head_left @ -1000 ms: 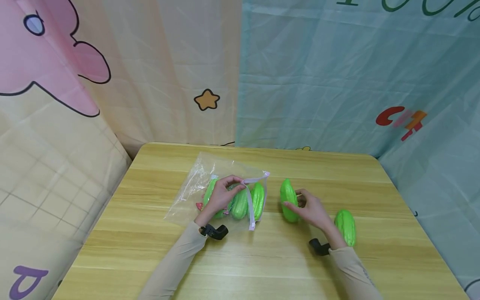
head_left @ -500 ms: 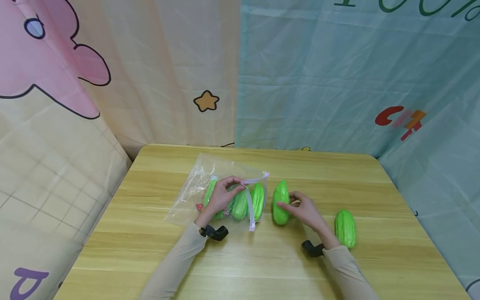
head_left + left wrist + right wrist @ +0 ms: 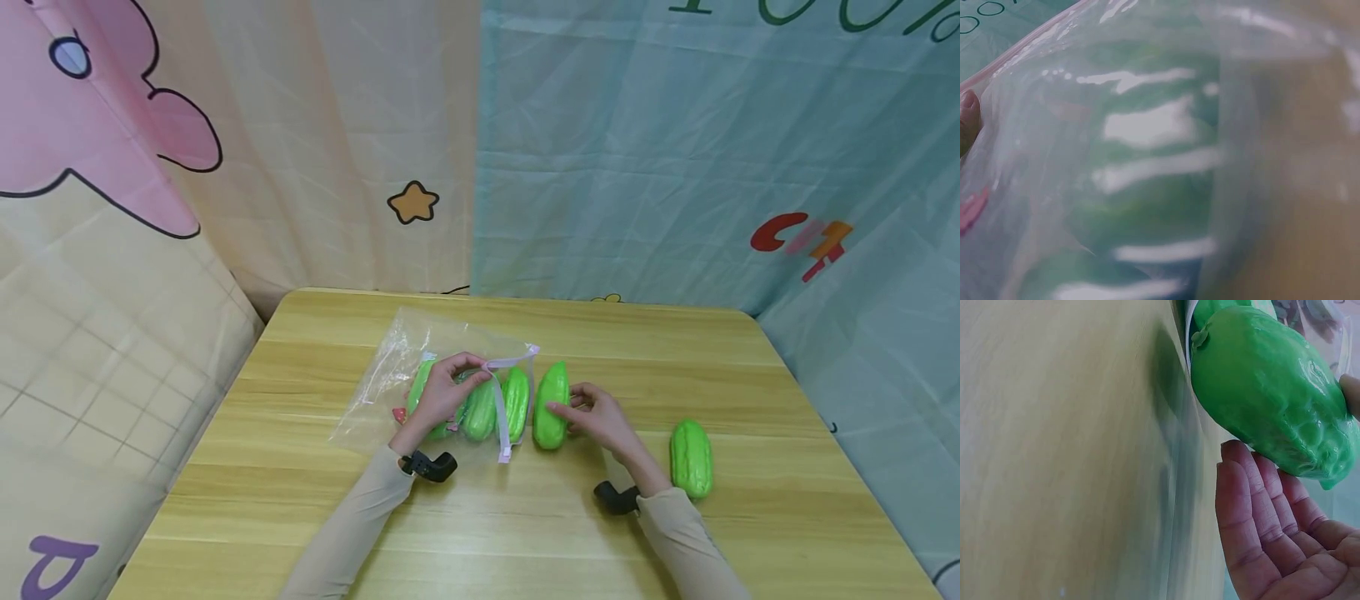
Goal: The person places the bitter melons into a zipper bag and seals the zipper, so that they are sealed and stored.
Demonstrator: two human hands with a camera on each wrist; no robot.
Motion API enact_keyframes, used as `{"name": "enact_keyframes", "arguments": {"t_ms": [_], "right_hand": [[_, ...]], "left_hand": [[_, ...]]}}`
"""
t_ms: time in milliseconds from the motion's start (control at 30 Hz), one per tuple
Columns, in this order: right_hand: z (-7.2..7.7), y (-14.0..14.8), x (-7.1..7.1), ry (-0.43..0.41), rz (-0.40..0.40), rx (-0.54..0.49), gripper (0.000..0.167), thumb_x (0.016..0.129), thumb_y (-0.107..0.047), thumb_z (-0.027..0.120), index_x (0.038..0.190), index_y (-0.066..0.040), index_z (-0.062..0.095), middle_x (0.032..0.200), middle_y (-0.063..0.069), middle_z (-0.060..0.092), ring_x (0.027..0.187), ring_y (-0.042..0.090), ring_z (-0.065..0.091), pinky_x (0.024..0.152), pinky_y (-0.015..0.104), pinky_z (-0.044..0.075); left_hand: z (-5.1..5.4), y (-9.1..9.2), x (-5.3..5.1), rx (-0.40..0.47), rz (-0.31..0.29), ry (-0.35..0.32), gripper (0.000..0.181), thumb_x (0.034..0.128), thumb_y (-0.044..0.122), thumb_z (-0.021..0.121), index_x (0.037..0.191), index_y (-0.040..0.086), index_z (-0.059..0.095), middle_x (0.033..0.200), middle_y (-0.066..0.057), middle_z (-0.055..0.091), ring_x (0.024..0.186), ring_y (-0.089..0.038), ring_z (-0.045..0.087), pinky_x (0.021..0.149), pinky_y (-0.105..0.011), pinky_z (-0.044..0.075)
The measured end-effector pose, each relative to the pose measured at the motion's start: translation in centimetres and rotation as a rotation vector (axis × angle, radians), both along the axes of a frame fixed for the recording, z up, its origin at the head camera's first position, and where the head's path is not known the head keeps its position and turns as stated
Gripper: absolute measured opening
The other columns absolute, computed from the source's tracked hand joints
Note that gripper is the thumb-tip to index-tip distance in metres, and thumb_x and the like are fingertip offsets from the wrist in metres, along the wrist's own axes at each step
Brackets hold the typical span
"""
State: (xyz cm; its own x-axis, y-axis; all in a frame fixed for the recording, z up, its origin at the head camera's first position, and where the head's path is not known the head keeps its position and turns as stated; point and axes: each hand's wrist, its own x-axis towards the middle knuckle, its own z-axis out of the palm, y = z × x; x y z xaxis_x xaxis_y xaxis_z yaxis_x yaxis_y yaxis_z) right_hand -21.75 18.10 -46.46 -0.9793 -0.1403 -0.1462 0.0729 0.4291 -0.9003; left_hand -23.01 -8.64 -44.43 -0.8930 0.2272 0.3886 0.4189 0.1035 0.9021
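Note:
A clear zip bag with a lilac zip strip lies on the table, its mouth parted toward the right. Several green bitter melons show inside it. At the upper edge of the mouth my left hand pinches the bag between thumb and fingers. Just outside the mouth, my right hand holds another ridged, glossy bitter melon between thumb and fingers. In the right wrist view that bitter melon sits against the fingertips. Glare on the plastic blurs the contents in the left wrist view.
One more bitter melon lies on the wooden table, right of my right forearm. Printed curtains hang behind the table and along both sides. A black wrist camera is strapped on each wrist.
My right hand has carried its bitter melon leftward, up close to the bag's mouth. My left hand keeps its hold on the bag and has stayed in place.

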Motion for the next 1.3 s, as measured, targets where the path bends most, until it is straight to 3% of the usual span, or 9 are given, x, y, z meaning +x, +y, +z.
{"name": "enact_keyframes", "arguments": {"t_ms": [667,1300], "right_hand": [[-0.36,-0.85,-0.48,-0.046,-0.019,-0.040,0.055,0.081,-0.034,0.077,0.116,0.003,0.055,0.090,0.010,0.064,0.068,0.019,0.061,0.066,0.037,0.054],[-0.61,-1.04,-0.20,-0.099,-0.007,-0.115,0.053,0.083,-0.030,0.075,0.115,0.004,0.049,0.089,0.013,0.066,0.072,0.024,0.065,0.069,0.040,0.055]], "left_hand": [[0.11,0.15,0.08,-0.016,0.014,-0.007,0.014,0.0862,0.001,0.067,0.096,-0.008,0.065,0.097,-0.019,0.068,0.097,-0.031,0.062,0.091,-0.042,0.046],[-0.02,0.26,0.11,-0.019,0.007,-0.008,0.013,0.0858,0.001,0.068,0.096,-0.008,0.065,0.096,-0.019,0.068,0.094,-0.028,0.062,0.091,-0.042,0.046]]}}
